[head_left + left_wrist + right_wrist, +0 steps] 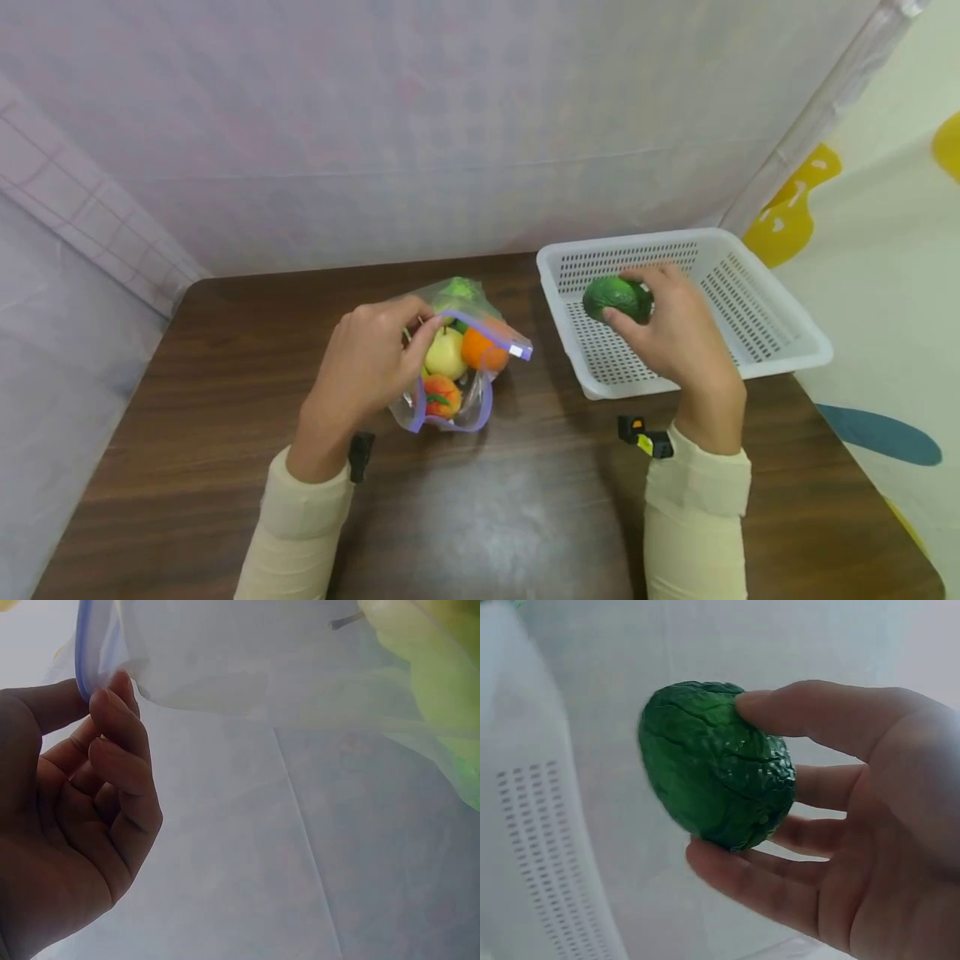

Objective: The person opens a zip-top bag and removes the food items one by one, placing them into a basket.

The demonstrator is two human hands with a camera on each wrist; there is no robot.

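A clear zip bag with a purple-edged mouth stands on the table. My left hand pinches its rim between thumb and fingertips; the left wrist view shows the purple edge at the pinch. Inside are a pale yellow-green fruit with a stem, an orange, a red-orange fruit and something bright green at the back. Above the basket, my right hand holds a dark green, wrinkled, oval vegetable or fruit between thumb and fingers.
A white plastic basket with slotted walls stands on the right of the brown wooden table. Pale sheeting hangs behind the table. A black strap device sits at the right wrist.
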